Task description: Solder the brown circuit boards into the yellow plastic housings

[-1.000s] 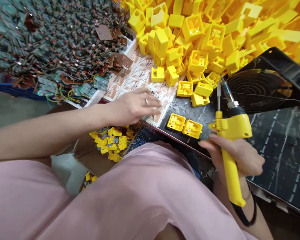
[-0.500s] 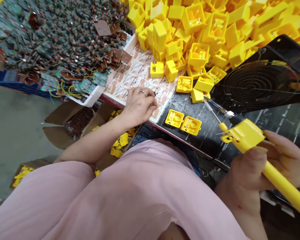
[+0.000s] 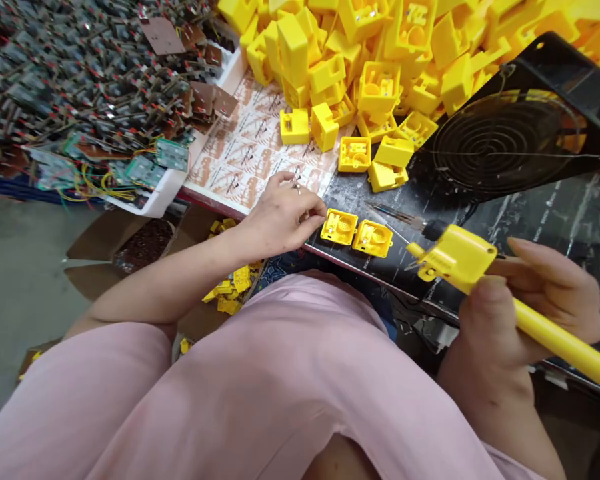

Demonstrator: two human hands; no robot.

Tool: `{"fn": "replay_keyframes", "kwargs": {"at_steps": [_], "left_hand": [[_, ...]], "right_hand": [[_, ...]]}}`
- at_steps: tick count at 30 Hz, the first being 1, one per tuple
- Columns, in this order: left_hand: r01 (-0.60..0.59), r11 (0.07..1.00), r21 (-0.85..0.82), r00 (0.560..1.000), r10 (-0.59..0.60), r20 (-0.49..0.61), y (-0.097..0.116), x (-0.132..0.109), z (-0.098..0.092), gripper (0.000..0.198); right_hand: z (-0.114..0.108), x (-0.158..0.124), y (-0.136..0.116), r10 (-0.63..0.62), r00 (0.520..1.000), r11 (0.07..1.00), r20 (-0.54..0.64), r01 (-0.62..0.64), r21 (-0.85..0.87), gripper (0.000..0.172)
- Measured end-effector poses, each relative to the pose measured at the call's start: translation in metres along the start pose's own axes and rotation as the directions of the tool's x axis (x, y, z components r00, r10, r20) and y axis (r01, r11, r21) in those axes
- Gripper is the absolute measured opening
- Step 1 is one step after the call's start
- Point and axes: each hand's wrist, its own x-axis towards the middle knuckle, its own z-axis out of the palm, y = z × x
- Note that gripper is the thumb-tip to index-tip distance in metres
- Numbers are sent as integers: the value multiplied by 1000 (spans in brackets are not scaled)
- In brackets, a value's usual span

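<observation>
My left hand (image 3: 280, 217) rests with curled fingers at the edge of a printed paper sheet (image 3: 245, 150), next to a pair of yellow plastic housings (image 3: 355, 233) on a black mat (image 3: 545, 200). Whether its fingertips pinch anything small is hidden. My right hand (image 3: 535, 307) grips a yellow soldering iron (image 3: 455, 257) by its handle. The thin metal tip (image 3: 393, 217) points left, a little above the housings and apart from them. A heap of yellow housings (image 3: 365, 67) lies just beyond.
A large pile of small circuit boards with wires (image 3: 80, 87) sits in a white tray (image 3: 165, 190) at upper left. A black-framed round wire grille (image 3: 505, 140) leans at upper right. An open cardboard box (image 3: 115, 247) with yellow parts lies below the table edge.
My right hand has swung the soldering iron from handle-down to nearly flat, tip pointing left. My left hand has moved slightly toward the two housings, and the view has shifted.
</observation>
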Motion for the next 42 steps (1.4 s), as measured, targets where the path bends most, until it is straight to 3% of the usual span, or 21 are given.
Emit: {"fn": "replay_keyframes", "kwargs": {"at_steps": [4,7,9,12,18,21,24,27,34,37,39,42], "left_hand": [[-23,992,123,999,20,26,4,13,2,22],[-54,975,213,997,39,70,5,18,2,24],[-76,962,263,995,55,86,5,20,2,26],[-119,936,330,991,90,100,5,22,3,30],[-156,872,464,988,128,91,8,25,5,35],[-169,855,490,986,145,87,8,26,6,36],[-174,852,495,985,154,82,7,26,7,34],[-164,865,473,987,146,74,5,25,7,32],[-149,871,468,989,132,68,6,26,8,31],[-114,911,397,992,81,100,6,25,0,29],[-54,957,286,993,22,113,4,21,-8,27],[91,995,51,994,-94,51,-2,11,-17,44]], "right_hand": [[-7,-6,-8,-156,957,988,245,155,24,53],[-4,-4,-16,-183,898,980,401,200,0,43],[0,0,-20,-157,875,976,458,208,-63,31],[7,6,-22,-223,835,951,503,299,-75,19],[13,14,-24,-341,759,902,555,430,-33,27],[9,17,-29,-322,713,887,622,457,-64,19],[2,17,-30,-250,745,918,619,385,-93,9],[-1,13,-26,-240,794,931,559,351,-99,9],[9,13,-23,-316,785,929,533,371,5,25],[9,15,-25,-309,790,931,530,366,-2,25],[4,12,-25,-265,827,946,496,321,-31,25],[-6,0,-18,-125,918,978,377,178,-111,35]]}}
